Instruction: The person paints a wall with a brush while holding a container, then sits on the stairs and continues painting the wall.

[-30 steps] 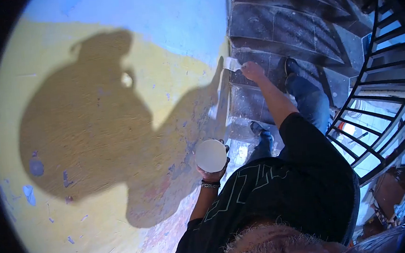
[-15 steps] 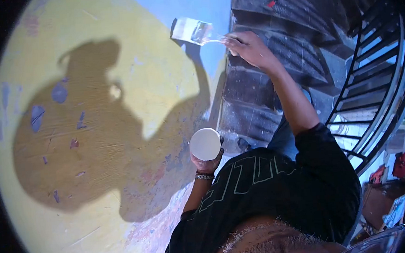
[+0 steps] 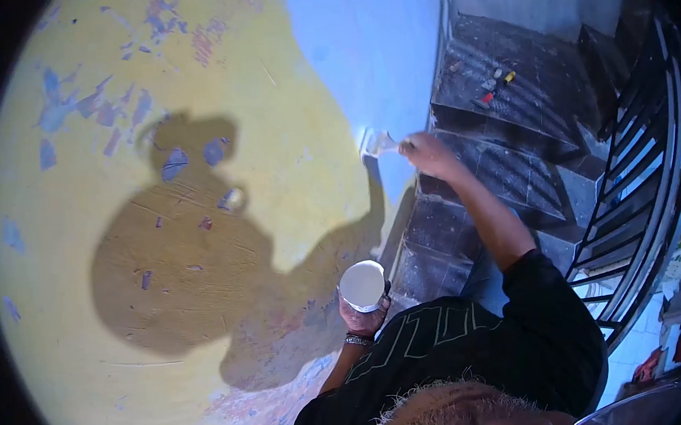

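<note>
My right hand (image 3: pixel 429 152) grips the handle of a flat paintbrush (image 3: pixel 378 142), whose bristles press against the wall where light blue paint (image 3: pixel 369 52) meets the old yellow surface (image 3: pixel 190 89). Close to my chest, my left hand (image 3: pixel 363 315) holds a small round container (image 3: pixel 362 285) filled with pale paint. A bracelet sits on the left wrist. The shadow of my head and raised arm (image 3: pixel 195 278) falls across the yellow wall.
Dark stone stairs (image 3: pixel 511 169) climb to the right of the wall, with a few small coloured items (image 3: pixel 494 87) lying on an upper step. A black metal railing (image 3: pixel 638 184) curves along the stairs' outer side. Peeling patches dot the yellow wall.
My right hand has swung the brush from low by the step, up high, then down to the blue edge. The left hand keeps the container steady. My view has tilted upward.
</note>
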Demonstrator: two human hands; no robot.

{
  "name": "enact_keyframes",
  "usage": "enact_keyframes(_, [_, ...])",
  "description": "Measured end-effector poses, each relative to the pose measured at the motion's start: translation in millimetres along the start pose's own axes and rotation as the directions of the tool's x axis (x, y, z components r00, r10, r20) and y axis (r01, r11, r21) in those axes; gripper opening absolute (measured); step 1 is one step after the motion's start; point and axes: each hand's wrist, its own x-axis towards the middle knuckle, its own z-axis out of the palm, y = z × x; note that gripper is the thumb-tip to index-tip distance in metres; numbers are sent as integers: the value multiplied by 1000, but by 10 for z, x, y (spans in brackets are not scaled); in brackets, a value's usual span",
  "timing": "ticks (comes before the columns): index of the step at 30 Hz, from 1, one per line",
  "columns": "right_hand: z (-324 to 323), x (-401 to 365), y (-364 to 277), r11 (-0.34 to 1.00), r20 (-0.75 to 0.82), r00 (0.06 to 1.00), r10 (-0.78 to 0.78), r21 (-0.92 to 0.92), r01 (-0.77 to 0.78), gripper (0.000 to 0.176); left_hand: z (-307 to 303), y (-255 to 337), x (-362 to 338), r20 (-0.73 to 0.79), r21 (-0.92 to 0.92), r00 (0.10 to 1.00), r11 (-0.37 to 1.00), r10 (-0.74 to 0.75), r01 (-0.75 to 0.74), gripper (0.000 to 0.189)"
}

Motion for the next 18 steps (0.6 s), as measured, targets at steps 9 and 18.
enact_keyframes(9, [-1277,389,-1076,949,16,991,-132,291,122,24,118,80,81,19,89,999,995,42,-43,58])
enact_keyframes(18, [-2081,773,-2090,727,-266,904,-335,538,428,28,145,229,34,63,96,997,994,52,-57,66])
